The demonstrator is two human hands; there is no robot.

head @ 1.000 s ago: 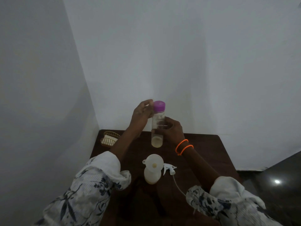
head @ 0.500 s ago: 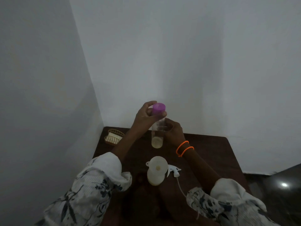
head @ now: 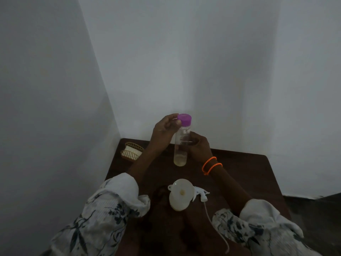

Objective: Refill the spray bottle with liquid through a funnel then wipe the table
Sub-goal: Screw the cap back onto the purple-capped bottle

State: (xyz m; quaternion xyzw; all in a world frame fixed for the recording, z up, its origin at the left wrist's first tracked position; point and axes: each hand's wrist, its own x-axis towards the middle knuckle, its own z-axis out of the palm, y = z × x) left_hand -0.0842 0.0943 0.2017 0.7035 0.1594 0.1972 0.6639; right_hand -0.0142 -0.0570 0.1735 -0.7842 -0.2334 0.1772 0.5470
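Wire basket [head: 131, 152] at table corner [head: 123, 140]

The funnel [head: 181, 189] covers the spray bottle's [head: 178, 205] neck; the dip tube [head: 217, 230] fades into shadow, and both sleeves [head: 103, 215] run off the bottom edge

**Hands and forearms raised in front of the body**

Both forearms extend forward and upward, converging near the centre of the view. The left hand [head: 164, 129] is the higher of the two, its fingers and thumb curled and pinching at the fingertips. The right hand [head: 198, 145] sits just below and to the right, fingers wrapped in a grip. Two orange bands [head: 211, 165] circle the right wrist. Patterned white sleeves [head: 110, 206] are pushed back toward both elbows.
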